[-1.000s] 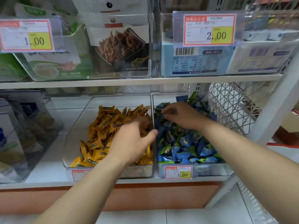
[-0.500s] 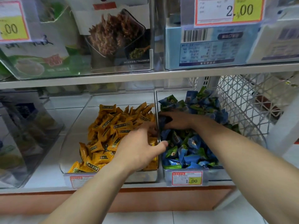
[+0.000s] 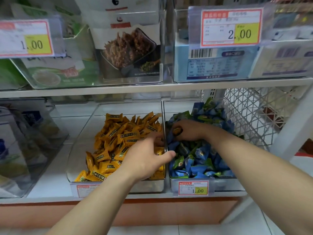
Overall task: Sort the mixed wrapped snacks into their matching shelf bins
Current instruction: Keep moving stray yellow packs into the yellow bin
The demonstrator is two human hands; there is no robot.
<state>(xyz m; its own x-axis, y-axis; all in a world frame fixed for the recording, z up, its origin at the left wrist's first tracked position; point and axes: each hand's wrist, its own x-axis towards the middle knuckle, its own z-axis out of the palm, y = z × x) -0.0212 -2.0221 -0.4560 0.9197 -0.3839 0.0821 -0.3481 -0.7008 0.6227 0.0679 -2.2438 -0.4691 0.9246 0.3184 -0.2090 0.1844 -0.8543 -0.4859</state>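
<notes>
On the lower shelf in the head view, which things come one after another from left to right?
Clear bin of blurred packets → bin of yellow snacks → left hand → right hand in the bin of blue-green snacks → white wire basket.

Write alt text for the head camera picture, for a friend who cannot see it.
A person's two bare hands reach into clear shelf bins of wrapped snacks: the left hand over the yellow snacks, the right hand curled in the blue and green snacks. Price tags on the bins and on the shelf above read 1.00 and 2.00.
</notes>
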